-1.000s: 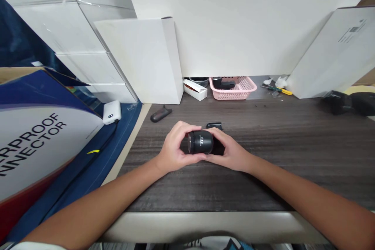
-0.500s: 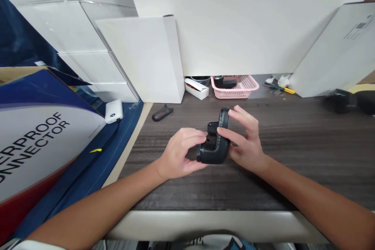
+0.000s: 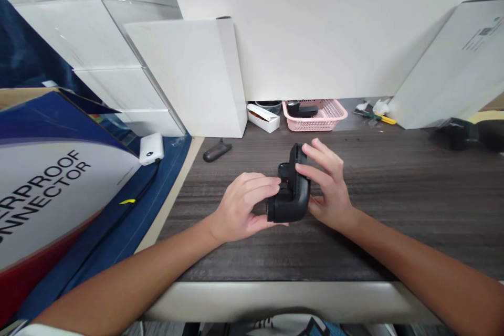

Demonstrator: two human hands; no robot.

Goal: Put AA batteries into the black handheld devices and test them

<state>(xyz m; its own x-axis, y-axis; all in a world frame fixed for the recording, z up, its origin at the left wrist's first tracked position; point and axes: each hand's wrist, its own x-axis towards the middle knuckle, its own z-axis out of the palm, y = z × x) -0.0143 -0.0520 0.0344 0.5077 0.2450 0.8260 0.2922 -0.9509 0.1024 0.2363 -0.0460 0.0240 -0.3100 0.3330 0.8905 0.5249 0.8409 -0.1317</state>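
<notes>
Two hands hold a black, bent thing over a dark counter [image 3: 386, 210].

The left hand [image 3: 246, 205] grips the low end of the black, bent thing [image 3: 293, 205], and the right hand [image 3: 328, 186] touches its tall side. A small black piece [image 3: 283, 170] shows just behind it. Farther back, a pink basket [image 3: 313, 125] with black things in it sits near a little white box [image 3: 263, 118].

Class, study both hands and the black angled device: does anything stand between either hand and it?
Nothing visible does: the left hand and the right hand both have fingers on the black angled device. The small black piece shows just beyond it, not in between.
</notes>
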